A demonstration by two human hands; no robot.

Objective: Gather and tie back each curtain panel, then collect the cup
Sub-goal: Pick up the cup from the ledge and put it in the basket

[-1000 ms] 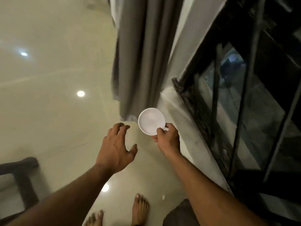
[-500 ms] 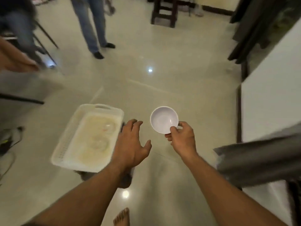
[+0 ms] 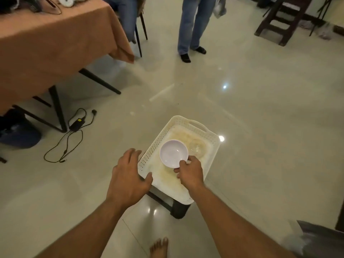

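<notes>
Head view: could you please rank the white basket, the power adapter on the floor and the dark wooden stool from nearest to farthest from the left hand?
1. White basket, just right of the left hand.
2. Power adapter, floor, upper left.
3. Dark wooden stool, far upper right.

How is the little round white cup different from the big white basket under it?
The small round white cup is smooth and plain inside; the large rectangular white plastic basket has walls full of little holes and a stained bottom. The right hand pinches the cup above the basket; the basket sits on a dark stool. The open left hand holds neither. Both are white.
</notes>
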